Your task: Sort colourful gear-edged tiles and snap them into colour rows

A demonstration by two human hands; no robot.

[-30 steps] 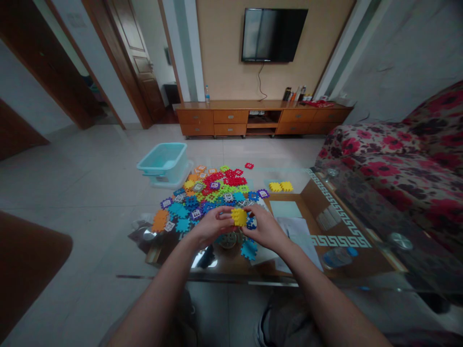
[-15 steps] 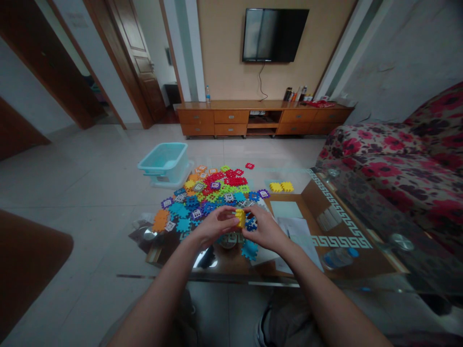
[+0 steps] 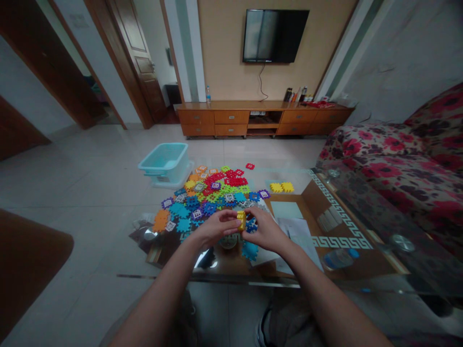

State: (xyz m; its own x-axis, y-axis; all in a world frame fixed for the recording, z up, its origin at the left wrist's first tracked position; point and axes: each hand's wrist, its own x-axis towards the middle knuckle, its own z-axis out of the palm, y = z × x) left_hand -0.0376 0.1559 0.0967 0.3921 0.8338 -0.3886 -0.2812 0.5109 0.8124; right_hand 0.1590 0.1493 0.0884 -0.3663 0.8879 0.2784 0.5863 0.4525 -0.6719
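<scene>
Between my two hands, above the near part of the glass table, is a small group of yellow interlocking tiles (image 3: pixel 241 220) with notched edges. My left hand (image 3: pixel 216 227) pinches it from the left with thumb and fingers. From the right, my right hand (image 3: pixel 263 227) grips it, thumb below and fingers on top. Beyond the hands lies a spread of notched plastic tiles (image 3: pixel 237 181) in red, green, orange, blue and purple, some with white window pieces. Two joined yellow tiles (image 3: pixel 281 187) lie apart on the right.
A turquoise tub (image 3: pixel 167 161) stands at the far left of the glass table (image 3: pixel 217 278). Papers (image 3: pixel 298 241) and a water bottle (image 3: pixel 340 259) are to the right. A flowered sofa (image 3: pixel 390 144) flanks the table, and a TV cabinet (image 3: pixel 231 117) stands along the wall.
Both hands have shifted very slightly right and down with the yellow tiles, which appear turned a little. The tiles on the table look the same.
</scene>
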